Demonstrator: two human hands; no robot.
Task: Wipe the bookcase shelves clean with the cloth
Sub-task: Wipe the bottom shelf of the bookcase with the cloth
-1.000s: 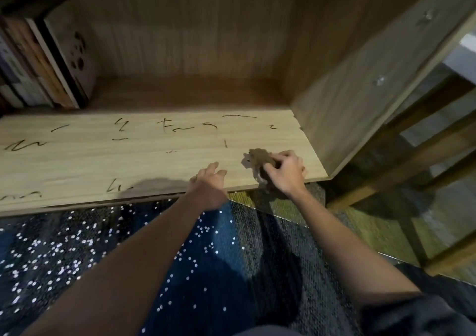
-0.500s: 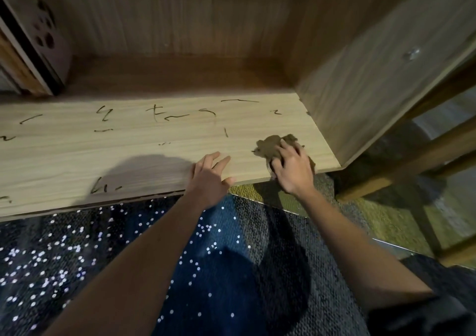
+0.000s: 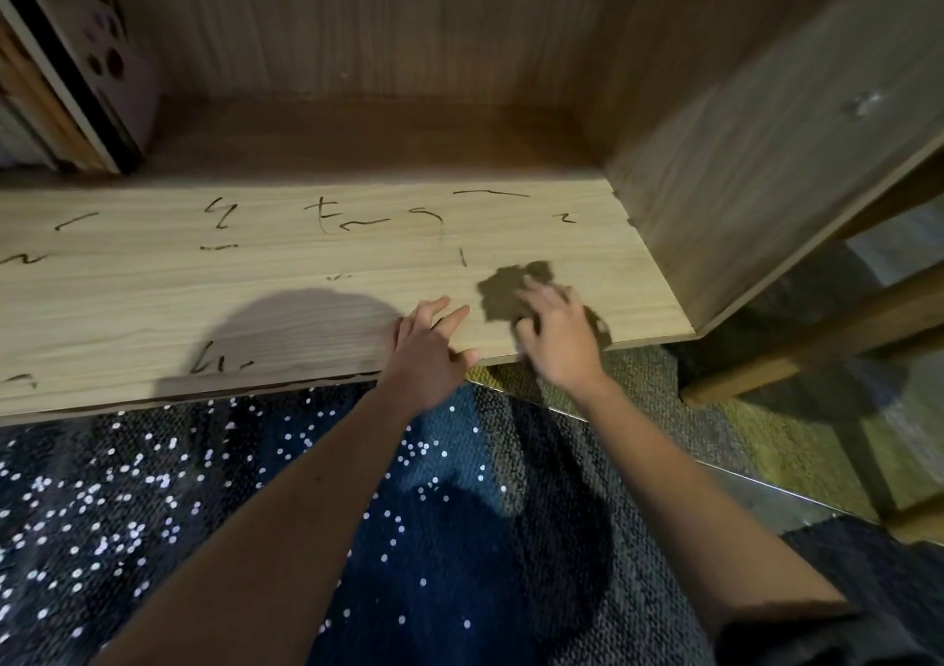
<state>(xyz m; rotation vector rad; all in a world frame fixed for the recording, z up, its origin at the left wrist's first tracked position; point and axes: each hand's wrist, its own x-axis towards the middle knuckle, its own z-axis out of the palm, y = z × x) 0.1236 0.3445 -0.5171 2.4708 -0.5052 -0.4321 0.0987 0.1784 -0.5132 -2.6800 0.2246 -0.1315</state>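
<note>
Fingers of your right hand lie spread, pressing the cloth onto the shelf near its right end. The nearest dark mark sits just beyond, the others leftward. Your left hand rests flat alongside.

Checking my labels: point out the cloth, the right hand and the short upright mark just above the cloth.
cloth [image 3: 503,292]: head view, its bare left part beside the fingers.
right hand [image 3: 559,341]: head view, back of the hand.
short upright mark [image 3: 463,257]: head view, middle of the stroke.
</note>
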